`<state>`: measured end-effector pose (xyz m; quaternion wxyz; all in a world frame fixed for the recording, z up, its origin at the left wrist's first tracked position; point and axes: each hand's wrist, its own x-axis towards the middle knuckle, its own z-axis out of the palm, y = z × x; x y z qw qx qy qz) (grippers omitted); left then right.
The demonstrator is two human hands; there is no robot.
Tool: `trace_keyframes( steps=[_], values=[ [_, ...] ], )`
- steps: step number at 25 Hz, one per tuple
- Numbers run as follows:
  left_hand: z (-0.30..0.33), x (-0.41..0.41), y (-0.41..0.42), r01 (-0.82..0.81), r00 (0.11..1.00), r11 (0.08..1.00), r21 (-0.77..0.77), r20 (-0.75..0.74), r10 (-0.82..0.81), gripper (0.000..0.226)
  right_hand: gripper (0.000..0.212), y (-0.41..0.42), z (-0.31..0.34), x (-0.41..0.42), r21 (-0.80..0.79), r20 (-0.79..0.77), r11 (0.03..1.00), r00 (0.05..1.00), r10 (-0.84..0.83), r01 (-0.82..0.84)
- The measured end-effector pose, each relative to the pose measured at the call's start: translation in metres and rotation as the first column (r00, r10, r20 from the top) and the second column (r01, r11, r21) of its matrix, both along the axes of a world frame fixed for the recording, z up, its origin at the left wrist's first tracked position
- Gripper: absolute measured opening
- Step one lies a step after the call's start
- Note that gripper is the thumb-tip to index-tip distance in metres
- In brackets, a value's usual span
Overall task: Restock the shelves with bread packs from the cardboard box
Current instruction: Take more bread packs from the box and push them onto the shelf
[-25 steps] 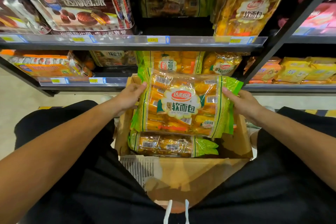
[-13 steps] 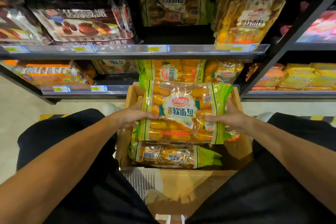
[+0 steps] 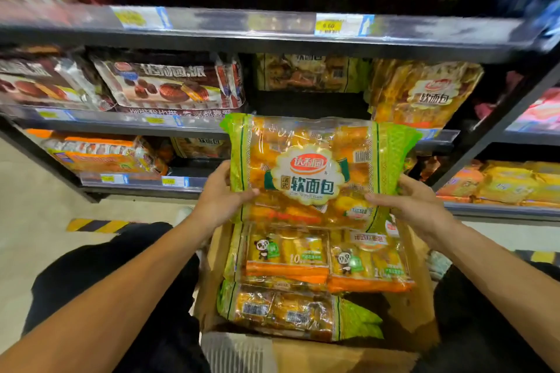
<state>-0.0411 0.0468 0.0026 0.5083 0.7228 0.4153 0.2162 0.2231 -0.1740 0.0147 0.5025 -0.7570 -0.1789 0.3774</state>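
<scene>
I hold a green-and-yellow bread pack (image 3: 315, 169) upright in front of the shelves, above the cardboard box (image 3: 406, 297). My left hand (image 3: 221, 197) grips its lower left edge and my right hand (image 3: 412, 203) grips its lower right edge. Inside the box lie two orange-banded bread packs (image 3: 321, 257) and, nearer me, another green-ended pack (image 3: 291, 312). Behind the held pack, the middle shelf (image 3: 436, 136) carries the same kind of pack (image 3: 424, 94) on the right, with a dark gap (image 3: 309, 103) beside it.
Chocolate pie packs (image 3: 169, 85) fill the middle shelf at left. Orange packs (image 3: 100, 154) lie on the bottom shelf. An upper shelf edge (image 3: 272, 24) with price tags runs across the top. A second rack (image 3: 515, 188) with yellow packs stands at right. My dark-trousered knees flank the box.
Both hands have lifted the green bread pack up out of the box toward the middle shelf, uncovering two orange-banded packs beneath. My view has tilted upward.
</scene>
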Motion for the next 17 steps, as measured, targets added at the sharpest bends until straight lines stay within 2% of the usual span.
trace_keyframes(
  steps=[2, 6, 8, 10, 11, 13, 15, 17],
  values=[
    [0.011, 0.006, 0.002, -0.034, 0.997, 0.991, 0.127, 0.073, 0.025, 0.057, 0.05, 0.006, 0.021, 0.001, 0.081, 0.041, 0.996, 0.999, -0.027, 0.023],
    [0.011, 0.029, 0.021, -0.175, 0.978, 0.947, 0.269, 0.155, 0.137, 0.059, 0.025, 0.033, 0.036, 0.003, 0.217, 0.142, 0.954, 0.96, -0.243, 0.21],
    [0.008, 0.043, 0.031, -0.313, 0.938, 0.93, 0.191, 0.217, 0.271, 0.069, 0.032, 0.053, 0.036, 0.006, 0.285, 0.147, 0.924, 0.941, -0.306, 0.256],
    [0.014, 0.056, 0.038, -0.405, 0.893, 0.9, 0.16, 0.281, 0.352, 0.07, 0.054, 0.075, 0.031, 0.013, 0.383, 0.128, 0.877, 0.923, -0.362, 0.29],
    [0.019, 0.063, 0.044, -0.418, 0.884, 0.892, 0.173, 0.305, 0.355, 0.062, 0.061, 0.088, 0.026, 0.02, 0.422, 0.091, 0.845, 0.911, -0.401, 0.33],
    [0.031, 0.079, 0.058, -0.453, 0.855, 0.877, 0.162, 0.357, 0.376, 0.03, 0.064, 0.116, 0.024, 0.028, 0.426, 0.022, 0.795, 0.874, -0.485, 0.431],
    [0.033, 0.09, 0.079, -0.479, 0.704, 0.873, -0.097, 0.551, 0.448, 0.054, 0.066, 0.14, 0.02, 0.039, 0.407, -0.041, 0.765, 0.847, -0.53, 0.498],
    [0.025, 0.105, 0.09, -0.477, 0.671, 0.864, -0.159, 0.569, 0.475, 0.052, 0.073, 0.156, 0.01, 0.053, 0.371, -0.072, 0.757, 0.829, -0.554, 0.538]
  ],
)
